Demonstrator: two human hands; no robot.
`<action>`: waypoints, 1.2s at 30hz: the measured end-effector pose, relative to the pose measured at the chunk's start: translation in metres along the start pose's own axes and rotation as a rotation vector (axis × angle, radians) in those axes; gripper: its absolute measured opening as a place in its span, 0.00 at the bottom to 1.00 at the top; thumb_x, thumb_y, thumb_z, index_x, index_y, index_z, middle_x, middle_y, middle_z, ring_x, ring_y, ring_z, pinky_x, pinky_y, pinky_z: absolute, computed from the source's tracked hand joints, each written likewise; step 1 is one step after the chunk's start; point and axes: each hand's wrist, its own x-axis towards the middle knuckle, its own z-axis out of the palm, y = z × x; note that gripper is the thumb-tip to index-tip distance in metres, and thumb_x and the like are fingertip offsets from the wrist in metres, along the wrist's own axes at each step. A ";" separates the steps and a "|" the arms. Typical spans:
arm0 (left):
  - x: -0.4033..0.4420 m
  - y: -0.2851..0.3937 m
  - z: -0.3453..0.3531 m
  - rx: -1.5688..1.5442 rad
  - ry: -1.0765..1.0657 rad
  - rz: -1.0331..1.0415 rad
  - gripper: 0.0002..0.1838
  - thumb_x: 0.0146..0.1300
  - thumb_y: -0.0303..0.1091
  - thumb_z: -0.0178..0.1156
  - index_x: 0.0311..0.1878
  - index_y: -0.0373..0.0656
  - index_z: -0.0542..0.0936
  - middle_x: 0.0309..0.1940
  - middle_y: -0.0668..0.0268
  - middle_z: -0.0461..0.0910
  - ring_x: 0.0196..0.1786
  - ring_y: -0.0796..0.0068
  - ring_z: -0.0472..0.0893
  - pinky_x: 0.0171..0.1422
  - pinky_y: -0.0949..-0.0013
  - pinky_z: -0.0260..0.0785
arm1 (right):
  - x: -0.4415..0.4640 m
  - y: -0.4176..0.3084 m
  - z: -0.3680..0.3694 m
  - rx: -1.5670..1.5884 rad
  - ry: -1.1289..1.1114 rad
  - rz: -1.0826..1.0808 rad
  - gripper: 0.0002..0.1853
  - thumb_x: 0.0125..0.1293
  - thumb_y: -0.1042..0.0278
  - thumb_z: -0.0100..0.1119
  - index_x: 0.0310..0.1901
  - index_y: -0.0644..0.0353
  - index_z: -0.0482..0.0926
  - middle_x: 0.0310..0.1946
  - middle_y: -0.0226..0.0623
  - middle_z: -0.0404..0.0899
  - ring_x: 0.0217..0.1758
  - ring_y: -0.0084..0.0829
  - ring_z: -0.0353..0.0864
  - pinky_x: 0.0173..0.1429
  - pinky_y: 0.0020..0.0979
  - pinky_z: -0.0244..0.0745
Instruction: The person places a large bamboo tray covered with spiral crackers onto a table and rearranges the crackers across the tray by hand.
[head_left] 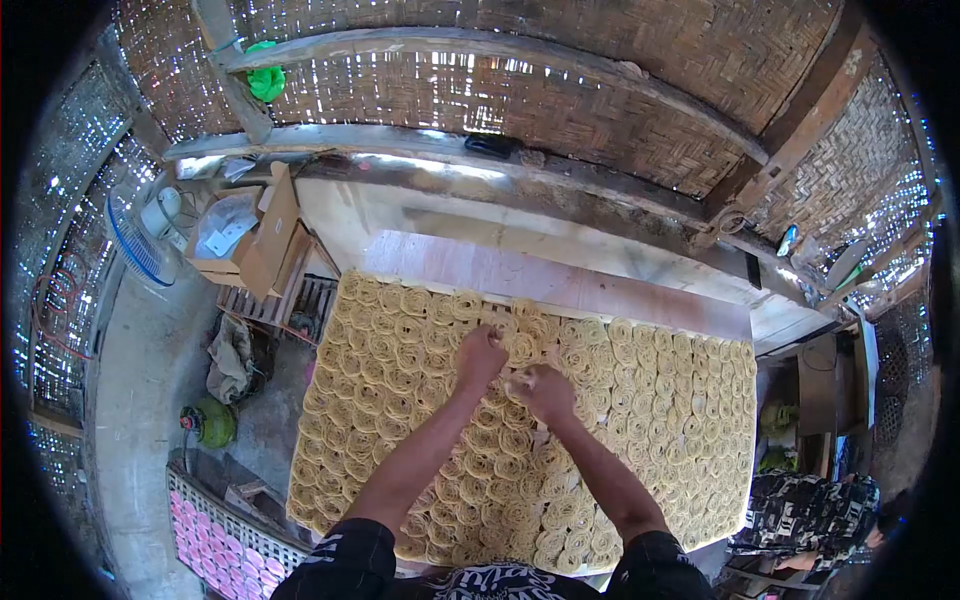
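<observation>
Coiled, pale yellow noodle nests [500, 440] lie in close rows over a wide flat surface in front of me. My left hand [481, 358] is closed above the nests in the far middle part. Whatever its fingers hold is hidden. Just right of it and a little nearer, my right hand [546, 393] is closed too, its fingertips pinching at the edge of a nest. Between and beyond the hands, another noodle nest [518, 347] lies among the rows. Both forearms reach across the nearer nests.
A pinkish board [560, 283] runs along the far edge, against the wall. To the left are a cardboard box [250, 240], a fan [138, 240], a green gas cylinder [210, 422] and a rack of pink rounds [215, 535]. At right, a person in a patterned shirt [810, 512] is close by.
</observation>
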 end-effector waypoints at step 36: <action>-0.043 -0.086 -0.013 0.772 -0.495 0.948 0.21 0.55 0.45 0.69 0.49 0.45 0.81 0.50 0.60 0.77 0.61 0.57 0.74 0.64 0.53 0.68 | -0.063 -0.018 0.019 -0.090 -0.098 -0.021 0.26 0.60 0.46 0.66 0.50 0.60 0.79 0.44 0.46 0.81 0.47 0.44 0.83 0.50 0.44 0.80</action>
